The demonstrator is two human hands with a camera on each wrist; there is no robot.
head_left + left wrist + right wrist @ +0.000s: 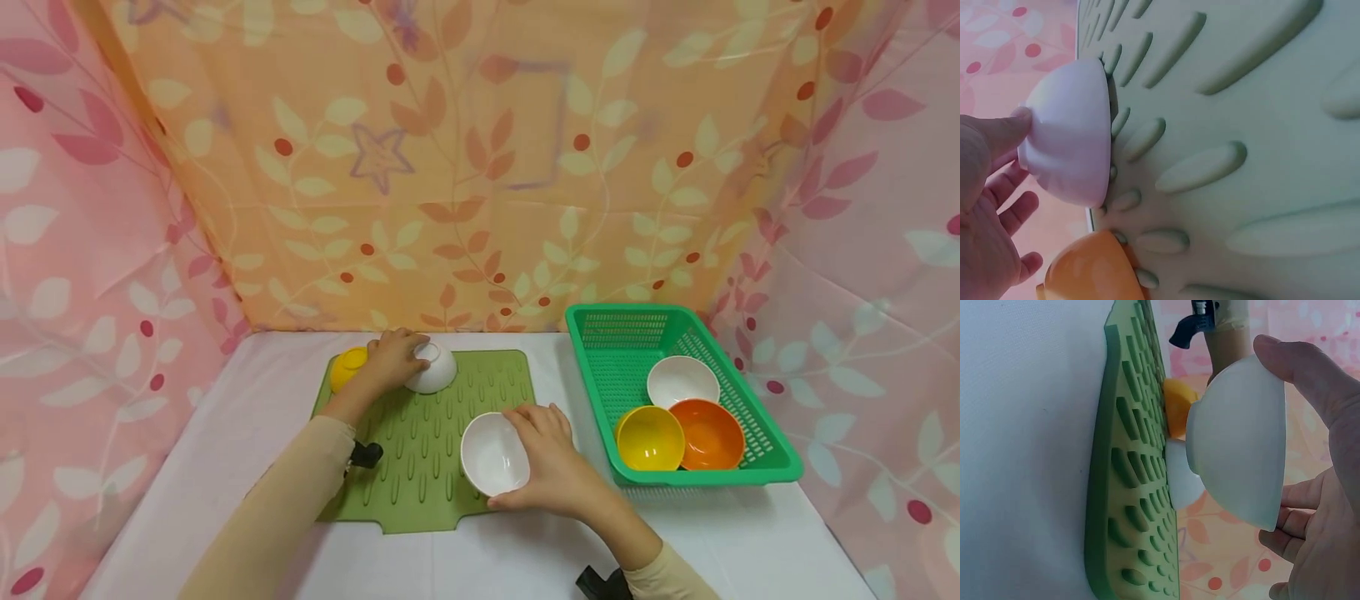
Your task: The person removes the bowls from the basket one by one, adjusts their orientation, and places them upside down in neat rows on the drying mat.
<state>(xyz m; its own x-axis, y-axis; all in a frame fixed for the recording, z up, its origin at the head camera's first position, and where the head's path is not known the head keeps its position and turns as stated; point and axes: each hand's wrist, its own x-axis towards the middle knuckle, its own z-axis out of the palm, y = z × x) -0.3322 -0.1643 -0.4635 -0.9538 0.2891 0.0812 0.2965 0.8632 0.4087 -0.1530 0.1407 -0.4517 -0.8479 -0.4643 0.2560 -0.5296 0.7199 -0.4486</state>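
Head view: the right hand (543, 462) is gripping a white bowl (493, 455) by its rim, a green plastic basket (753, 476) standing right of that grip. Left wrist view: the left hand (979, 219) is pinching an overturned white bowl (1072, 137) by its foot — ridged mat (1279, 131) underneath. Right wrist view: an overturned yellow bowl (1179, 407) is resting beyond the right grip.

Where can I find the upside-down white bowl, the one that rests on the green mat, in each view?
Head: the upside-down white bowl is just left of centre, below mid-height, touched by the left hand.
Left wrist: at the left side, near mid-height.
Right wrist: near the centre, partly behind the held white bowl in the right hand.
Shared landmark: the green ridged mat.
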